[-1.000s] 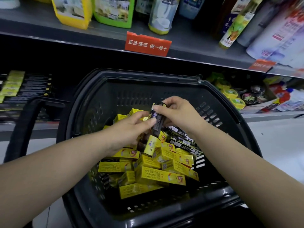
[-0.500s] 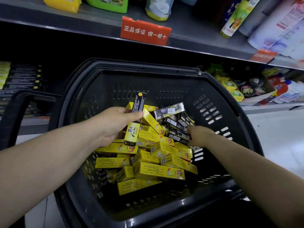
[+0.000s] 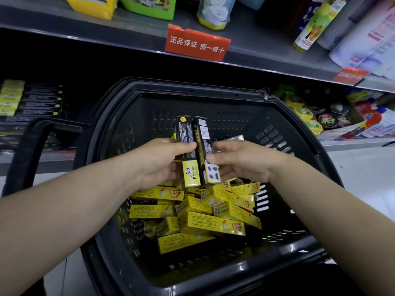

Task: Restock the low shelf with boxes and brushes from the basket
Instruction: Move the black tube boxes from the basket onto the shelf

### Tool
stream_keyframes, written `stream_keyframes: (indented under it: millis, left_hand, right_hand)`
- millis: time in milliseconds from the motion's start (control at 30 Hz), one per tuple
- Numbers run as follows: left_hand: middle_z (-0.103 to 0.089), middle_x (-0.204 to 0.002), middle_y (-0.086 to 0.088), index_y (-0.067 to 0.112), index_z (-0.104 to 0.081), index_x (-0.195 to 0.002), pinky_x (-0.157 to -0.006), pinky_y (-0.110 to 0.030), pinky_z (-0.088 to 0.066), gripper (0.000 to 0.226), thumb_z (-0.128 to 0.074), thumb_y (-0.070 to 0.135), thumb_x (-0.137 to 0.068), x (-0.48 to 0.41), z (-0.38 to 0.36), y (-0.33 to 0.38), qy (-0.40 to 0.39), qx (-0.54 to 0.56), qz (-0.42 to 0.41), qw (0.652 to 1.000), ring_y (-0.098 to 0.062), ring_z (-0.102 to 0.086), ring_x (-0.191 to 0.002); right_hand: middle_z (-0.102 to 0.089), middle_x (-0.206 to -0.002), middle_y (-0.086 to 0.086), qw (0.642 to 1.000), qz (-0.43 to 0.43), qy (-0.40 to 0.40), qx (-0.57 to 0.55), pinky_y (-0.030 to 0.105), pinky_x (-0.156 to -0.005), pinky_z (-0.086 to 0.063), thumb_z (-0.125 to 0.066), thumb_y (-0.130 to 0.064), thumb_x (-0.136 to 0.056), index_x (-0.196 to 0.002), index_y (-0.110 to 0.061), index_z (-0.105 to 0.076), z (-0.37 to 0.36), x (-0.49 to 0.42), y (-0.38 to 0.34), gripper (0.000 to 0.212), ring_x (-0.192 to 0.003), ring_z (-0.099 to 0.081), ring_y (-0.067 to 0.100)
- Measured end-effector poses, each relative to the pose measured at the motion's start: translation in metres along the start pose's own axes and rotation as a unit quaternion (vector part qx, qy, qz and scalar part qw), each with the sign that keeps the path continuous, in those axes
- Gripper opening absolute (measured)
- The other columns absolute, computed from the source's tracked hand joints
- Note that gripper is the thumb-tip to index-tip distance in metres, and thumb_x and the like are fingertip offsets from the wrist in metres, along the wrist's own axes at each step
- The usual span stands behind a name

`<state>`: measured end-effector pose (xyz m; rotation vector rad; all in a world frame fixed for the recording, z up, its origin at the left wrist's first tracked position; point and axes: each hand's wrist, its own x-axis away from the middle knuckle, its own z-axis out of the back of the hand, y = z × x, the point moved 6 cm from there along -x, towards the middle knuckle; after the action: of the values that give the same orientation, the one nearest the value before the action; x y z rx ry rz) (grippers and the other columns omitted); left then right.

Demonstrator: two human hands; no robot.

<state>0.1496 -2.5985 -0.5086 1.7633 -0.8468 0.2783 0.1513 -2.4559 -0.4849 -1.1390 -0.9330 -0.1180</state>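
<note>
The left box (image 3: 190, 173) and the right box (image 3: 203, 135) stood upright, close side by side, above the heap of yellow boxes (image 3: 211, 223) in the black basket (image 3: 192, 88), the left hand (image 3: 162, 161) gripping the one and the right hand (image 3: 241, 161) the other.

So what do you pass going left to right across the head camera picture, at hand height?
basket handle → left hand → first black-and-yellow box → second black-and-yellow box → right hand → round tins on the shelf
</note>
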Motion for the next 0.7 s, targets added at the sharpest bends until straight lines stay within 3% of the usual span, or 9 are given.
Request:
stream_keyframes:
  millis: [100,233,300,367,467,533,633,700]
  left_hand:
    - [-0.070,-0.101,-0.012,0.008,-0.052,-0.116,-0.075,-0.040,-0.055,0.032,-0.062,0.018,-0.087,0.002,0.003,0.003,0.015,-0.006,-0.017,1.000,-0.027,-0.068,-0.089]
    - [-0.070,-0.095,-0.009,0.008,-0.050,-0.118,-0.071,-0.036,-0.055,0.036,-0.064,0.017,-0.085,0.002,0.005,0.004,0.021,-0.011,-0.028,0.999,-0.023,-0.068,-0.083]
    - [-0.070,-0.100,-0.009,0.009,-0.051,-0.119,-0.070,-0.034,-0.055,0.038,-0.064,0.019,-0.085,0.002,0.004,0.003,0.016,-0.005,-0.026,1.000,-0.023,-0.068,-0.086]
    - [-0.071,-0.100,-0.008,0.011,-0.053,-0.119,-0.069,-0.033,-0.054,0.036,-0.063,0.019,-0.086,0.003,0.003,0.004,0.016,-0.007,-0.026,1.000,-0.022,-0.067,-0.088]
    - [-0.070,-0.099,-0.008,0.010,-0.056,-0.117,-0.064,-0.035,-0.053,0.030,-0.059,0.019,-0.089,0.002,0.008,0.006,0.048,0.013,-0.019,0.999,-0.022,-0.066,-0.087]
    - [-0.070,-0.104,-0.011,0.010,-0.061,-0.110,-0.066,-0.035,-0.054,0.022,-0.057,0.020,-0.090,0.002,0.010,0.006,0.060,0.038,-0.008,0.997,-0.024,-0.065,-0.089]
    - [-0.071,-0.087,-0.005,0.013,-0.063,-0.099,-0.057,-0.030,-0.055,0.013,-0.054,0.020,-0.092,0.002,0.008,0.007,0.043,0.051,-0.009,0.998,-0.019,-0.066,-0.074]
    - [-0.070,-0.079,-0.002,0.013,-0.063,-0.103,-0.052,-0.027,-0.054,0.016,-0.054,0.020,-0.092,0.002,0.005,0.007,0.033,0.054,-0.014,0.998,-0.015,-0.067,-0.067]
  right_hand:
    - [-0.065,-0.119,0.013,1.000,0.023,0.003,-0.008,0.024,-0.075,-0.056,-0.053,-0.018,-0.092,-0.129,-0.015,-0.049,-0.008,-0.003,-0.003,0.038,-0.094,-0.065,0.022]
    - [-0.070,-0.105,-0.003,0.999,0.034,0.015,-0.006,0.019,-0.067,-0.055,-0.058,-0.024,-0.090,-0.116,-0.027,-0.054,-0.014,-0.004,-0.004,0.027,-0.084,-0.070,0.008]
    - [-0.068,-0.104,-0.007,0.997,0.047,0.048,0.040,0.016,-0.062,-0.053,-0.065,-0.034,-0.080,-0.117,-0.027,-0.053,-0.013,-0.005,-0.006,0.040,-0.084,-0.068,0.001]
    - [-0.067,-0.106,-0.002,0.994,0.047,0.075,0.062,0.019,-0.063,-0.053,-0.069,-0.031,-0.080,-0.126,-0.019,-0.048,-0.006,-0.007,-0.005,0.052,-0.089,-0.067,0.006]
    - [-0.065,-0.090,0.008,0.992,0.049,0.085,-0.078,0.042,-0.082,-0.051,-0.047,-0.001,-0.087,-0.118,-0.006,-0.050,0.001,-0.007,-0.006,0.031,-0.082,-0.062,0.024]
    - [-0.061,-0.079,0.006,0.978,0.063,0.073,-0.184,0.044,-0.076,-0.051,-0.031,0.003,-0.084,-0.108,-0.005,-0.053,0.004,-0.005,-0.008,0.034,-0.070,-0.060,0.020]
    - [-0.058,-0.073,0.003,0.968,0.072,0.050,-0.236,0.035,-0.067,-0.045,-0.030,-0.020,-0.090,-0.098,-0.012,-0.055,0.001,-0.005,-0.010,0.027,-0.063,-0.054,0.017]
    - [-0.056,-0.065,-0.001,0.973,0.076,0.045,-0.214,0.028,-0.059,-0.045,-0.045,-0.044,-0.090,-0.099,-0.015,-0.054,-0.004,-0.006,-0.012,0.032,-0.055,-0.051,0.014]
